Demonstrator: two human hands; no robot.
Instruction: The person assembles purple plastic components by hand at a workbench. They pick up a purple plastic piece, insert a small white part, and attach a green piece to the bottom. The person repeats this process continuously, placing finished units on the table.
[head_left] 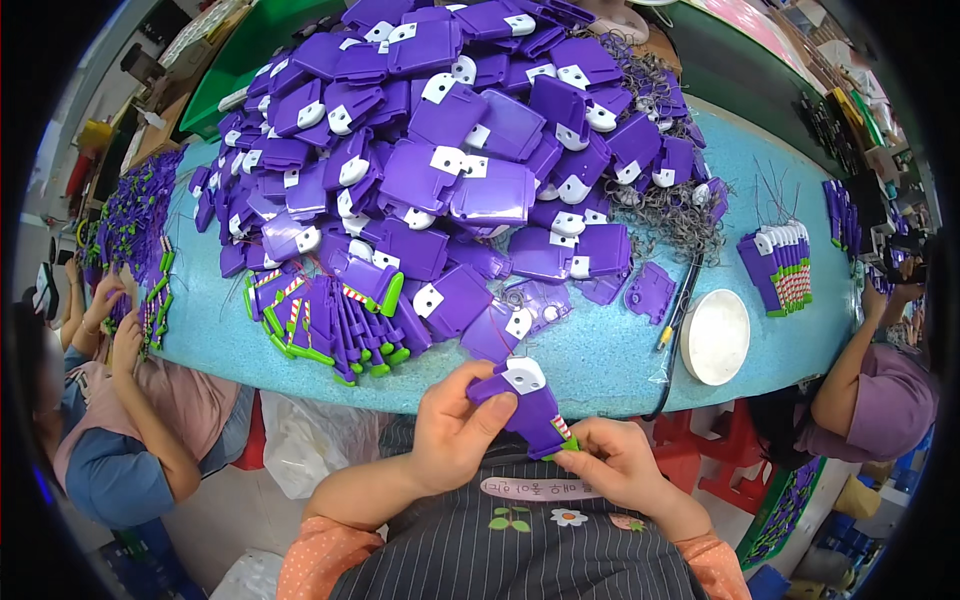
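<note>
Close to my body, above the apron, I hold a purple plastic figure piece point(530, 410) with a white, two-holed top. My left hand point(455, 425) grips its left side, thumb across the front. The fingers of my right hand point(615, 460) pinch its lower right corner, at a green foot under a red-and-white striped leg point(561, 427). A thin reddish wire rises from the white top. Just beyond, a heap of purple housings point(470, 115) with white ends covers much of the table. Left of my hands lies a bundle of purple pieces with green feet point(345, 325).
The blue table point(225, 340) carries a round white dish point(715, 338), a black cable point(688, 290), tangled grey wires point(665, 225) and a row of green-footed pieces point(777, 265) at right. People sit at both sides; one co-worker's hands point(110, 310) are at the left edge.
</note>
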